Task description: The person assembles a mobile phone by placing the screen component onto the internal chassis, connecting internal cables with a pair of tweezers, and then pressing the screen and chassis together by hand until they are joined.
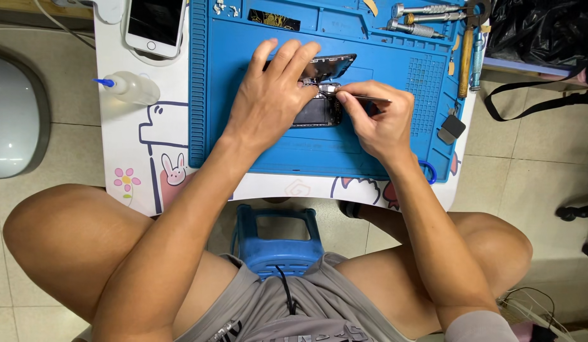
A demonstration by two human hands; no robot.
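An opened dark phone (318, 113) lies on a blue repair mat (395, 88), its screen panel (335, 64) tilted up behind it. My left hand (272, 95) rests flat over the phone's left part and holds it down. My right hand (376, 117) is closed around thin metal tweezers (363, 97), whose tip (329, 90) touches the phone's upper inside edge. Most of the phone's interior is hidden under both hands.
A white phone (155, 25) and a small clear bottle with a blue nozzle (131, 87) sit on the white table left of the mat. Screwdrivers (427, 19) and a wooden-handled tool (466, 60) lie at the mat's right. A blue stool (276, 240) stands between my knees.
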